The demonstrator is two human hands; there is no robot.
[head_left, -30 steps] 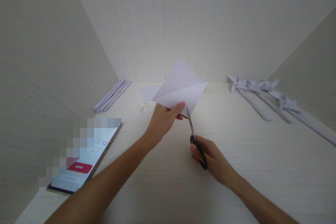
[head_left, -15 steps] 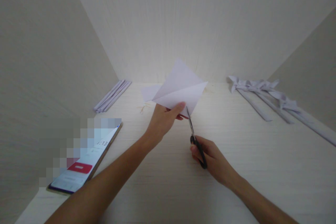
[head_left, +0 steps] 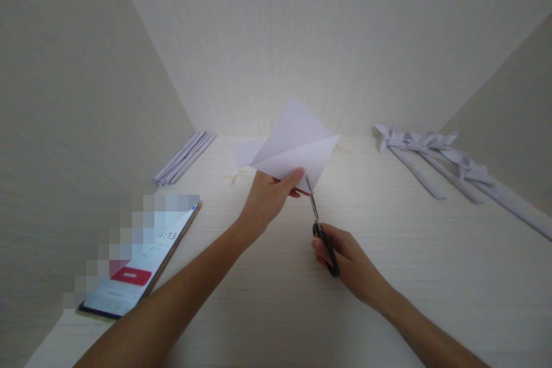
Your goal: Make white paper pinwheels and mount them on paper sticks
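Phone (head_left: 138,261): flat at the left edge of the worktop (head_left: 431,276), near the front left corner; screen lit, red bar showing, upper part blurred out; long axis running from near left to far right.

Paper strips (head_left: 185,156): bundle lying at the far left corner, against the left wall, long axis slanting toward the back wall.

Left hand (head_left: 267,198): closed in a pinch on the near corner of the folded paper, thumb on top, fingers beneath; raised above the middle of the worktop.

Folded paper (head_left: 297,146): white, roughly triangular, held off the surface in the left hand; one crease running from lower left to upper right; long axis lying left to right, right-hand tip pointing toward the right wall, upper tip toward the back wall. A second pale sheet edge visible behind it on the left.

Scissors (head_left: 321,227): black handles, slim blades; long axis near to far, tips pointing away toward the paper's near edge and touching it just right of the thumb; blade gap narrow.

Right hand (head_left: 345,259): curled shut around the scissor handles, low over the middle of the worktop.

Folded paper pieces (head_left: 435,158): several long-stemmed shapes laid along the right edge, heads toward the far right corner.
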